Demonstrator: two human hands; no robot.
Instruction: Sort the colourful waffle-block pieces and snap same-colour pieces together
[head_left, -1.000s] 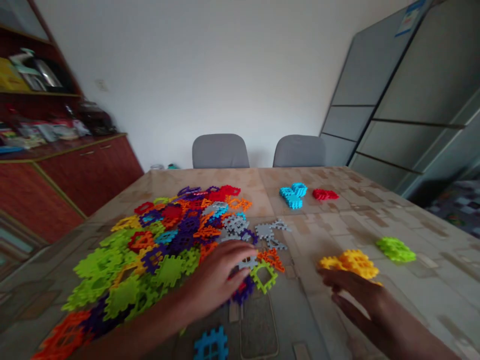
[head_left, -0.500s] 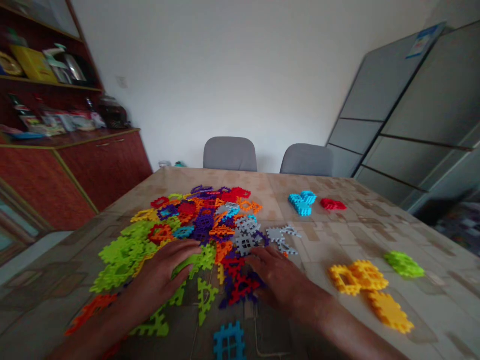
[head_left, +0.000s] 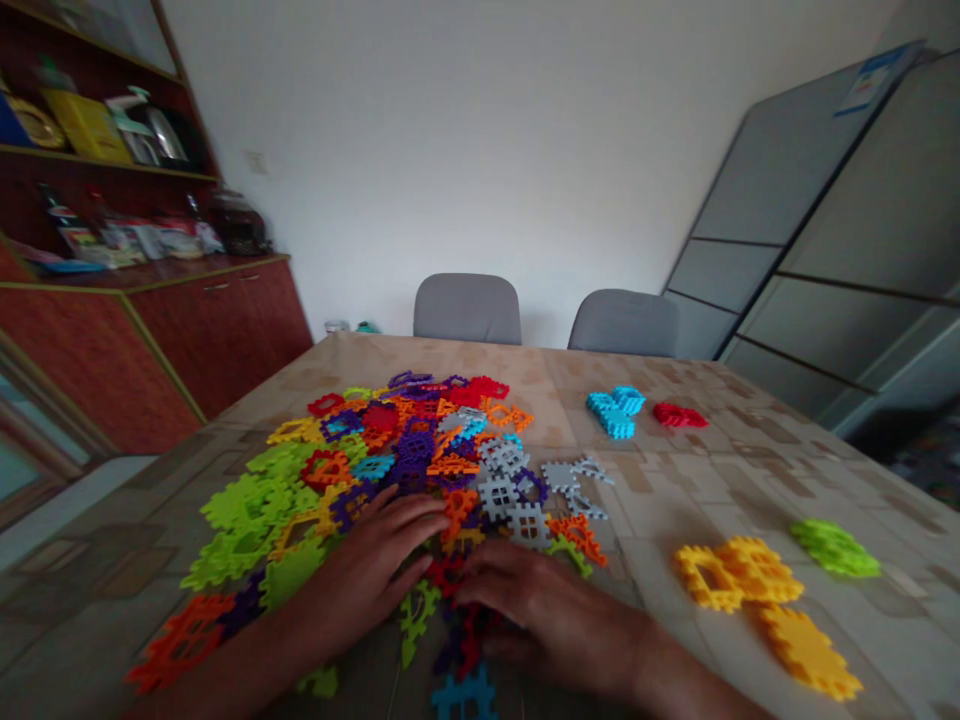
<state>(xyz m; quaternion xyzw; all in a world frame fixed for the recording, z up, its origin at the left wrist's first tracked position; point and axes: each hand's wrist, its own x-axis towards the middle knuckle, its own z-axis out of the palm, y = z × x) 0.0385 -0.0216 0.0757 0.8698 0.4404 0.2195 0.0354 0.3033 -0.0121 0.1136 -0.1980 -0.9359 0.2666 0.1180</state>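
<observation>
A heap of flat plastic interlocking pieces with toothed edges lies in front of me. My left hand (head_left: 379, 555) rests over its near middle, fingers stretched out and thumb apart. Yellow-green pieces (head_left: 244, 505) lie left of that hand, and a green triangular piece (head_left: 416, 612) shows below its thumb. To the right, my right hand (head_left: 536, 595) is bent with its fingers closed on a red piece (head_left: 470, 640); the hand hides part of it. Grey pieces (head_left: 528, 524) and an orange piece (head_left: 581, 540) lie just beyond it. A blue window piece (head_left: 463, 694) lies at the near edge.
Sorted stacks stand to the right: blue (head_left: 615, 410), red (head_left: 680, 414), yellow (head_left: 806, 648) and green (head_left: 835, 547). Two grey chairs (head_left: 466, 308) are behind the table (head_left: 660, 480). A wooden cabinet (head_left: 217, 340) stands left, a grey cabinet-like unit (head_left: 787, 200) right.
My left hand has moved right and its fingers now reach the orange pieces. My right hand has moved nearer and its fingers have curled, uncovering orange and green pieces. The view has shifted slightly.
</observation>
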